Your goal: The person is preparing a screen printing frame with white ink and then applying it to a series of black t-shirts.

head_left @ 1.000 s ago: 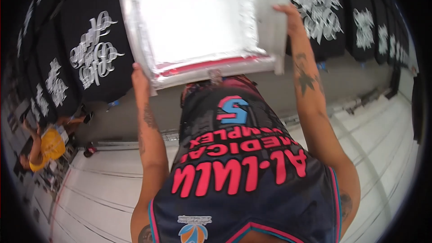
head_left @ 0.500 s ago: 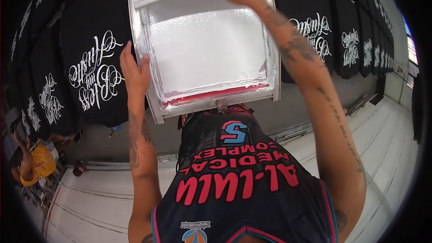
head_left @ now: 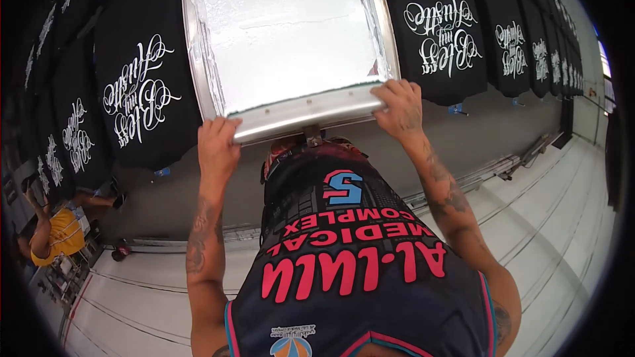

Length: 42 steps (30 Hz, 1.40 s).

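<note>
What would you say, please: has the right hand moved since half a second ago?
Yes, down and rightward: against the black shirt at right, the right hand was higher than the print and is now about level with the hem.

Here's the left hand (head_left: pixel 218 149) left of centre, fingers curled over in a firm grip; the right hand (head_left: pixel 400 109) matches it, a touch higher, right of centre, knuckles up! The tattooed left forearm (head_left: pixel 205 231) rises nearly upright, the tattooed right forearm (head_left: pixel 450 192) slants inward from lower right.
</note>
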{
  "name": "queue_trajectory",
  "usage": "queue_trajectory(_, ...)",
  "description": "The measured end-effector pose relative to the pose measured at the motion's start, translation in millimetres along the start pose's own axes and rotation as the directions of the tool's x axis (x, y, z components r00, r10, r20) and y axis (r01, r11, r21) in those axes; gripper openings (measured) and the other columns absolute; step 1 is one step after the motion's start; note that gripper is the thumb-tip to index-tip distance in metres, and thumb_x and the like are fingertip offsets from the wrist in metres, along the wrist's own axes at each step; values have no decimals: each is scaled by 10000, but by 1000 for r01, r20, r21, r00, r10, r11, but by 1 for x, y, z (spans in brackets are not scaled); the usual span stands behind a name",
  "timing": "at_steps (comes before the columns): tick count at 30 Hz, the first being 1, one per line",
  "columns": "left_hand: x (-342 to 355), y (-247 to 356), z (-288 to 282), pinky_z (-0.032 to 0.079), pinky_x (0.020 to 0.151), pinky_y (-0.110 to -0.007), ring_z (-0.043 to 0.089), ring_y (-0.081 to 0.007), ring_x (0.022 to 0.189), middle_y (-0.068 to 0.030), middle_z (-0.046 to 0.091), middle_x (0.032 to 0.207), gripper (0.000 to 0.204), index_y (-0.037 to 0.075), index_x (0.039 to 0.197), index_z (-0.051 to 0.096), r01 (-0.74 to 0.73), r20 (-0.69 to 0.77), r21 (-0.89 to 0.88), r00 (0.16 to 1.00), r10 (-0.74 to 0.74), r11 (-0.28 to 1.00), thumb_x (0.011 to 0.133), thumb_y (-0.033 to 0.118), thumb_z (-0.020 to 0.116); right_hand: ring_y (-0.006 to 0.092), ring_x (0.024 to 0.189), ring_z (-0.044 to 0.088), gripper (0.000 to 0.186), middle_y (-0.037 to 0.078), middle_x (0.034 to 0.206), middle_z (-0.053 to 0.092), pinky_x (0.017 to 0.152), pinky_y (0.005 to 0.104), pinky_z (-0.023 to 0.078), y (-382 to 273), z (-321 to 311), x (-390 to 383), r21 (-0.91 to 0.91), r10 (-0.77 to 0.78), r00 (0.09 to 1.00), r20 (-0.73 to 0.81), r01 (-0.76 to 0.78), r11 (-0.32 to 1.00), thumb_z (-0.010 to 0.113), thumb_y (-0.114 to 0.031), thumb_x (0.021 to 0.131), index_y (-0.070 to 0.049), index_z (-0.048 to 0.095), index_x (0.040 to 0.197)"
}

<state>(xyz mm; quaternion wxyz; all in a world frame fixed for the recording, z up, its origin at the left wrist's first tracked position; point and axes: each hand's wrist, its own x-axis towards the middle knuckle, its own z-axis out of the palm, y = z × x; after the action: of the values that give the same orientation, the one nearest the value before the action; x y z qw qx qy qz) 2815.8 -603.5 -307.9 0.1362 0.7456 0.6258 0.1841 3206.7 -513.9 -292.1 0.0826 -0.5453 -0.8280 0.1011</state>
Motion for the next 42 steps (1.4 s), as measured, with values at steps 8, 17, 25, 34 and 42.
queue_trajectory(8,-20,20,10,489,815,-437,556,-327,967,-74,609,994,387,59,1008,654,167,26,77,985,-169,983,641,-64,658,245,943,665,332,46,950,715,905,427,462,-5,14,-17,123,-50,999,16,47,991,738,-112,607,-127,710,938)
queue_trajectory(17,137,-66,29,591,676,-438,609,-314,918,-53,636,958,235,97,906,658,75,-101,333,994,-44,940,677,50,688,231,890,664,278,2,864,706,786,450,474,34,54,143,-125,-82,996,-44,76,989,730,-201,655,-188,709,932)
queue_trajectory(25,299,-128,-10,574,787,-469,701,-376,893,-181,716,946,240,33,976,717,-9,26,320,1000,1,947,790,184,718,315,959,711,397,131,989,746,821,502,528,73,29,310,-167,-85,996,-7,82,983,715,-350,767,-176,736,1123)
queue_trajectory(34,22,2,-8,552,734,-438,606,-310,916,-57,643,935,271,95,917,690,118,185,106,973,-136,987,661,11,715,226,858,684,277,34,883,739,1009,466,400,-12,2,24,-26,17,986,168,-13,1000,740,-110,633,-176,762,901)
queue_trajectory(42,14,20,6,569,712,-455,583,-312,988,-40,620,989,251,104,877,655,262,202,206,932,-303,943,648,11,699,249,788,660,310,22,830,706,792,403,476,-14,13,12,-16,-46,996,82,47,999,665,-59,549,-152,716,840)
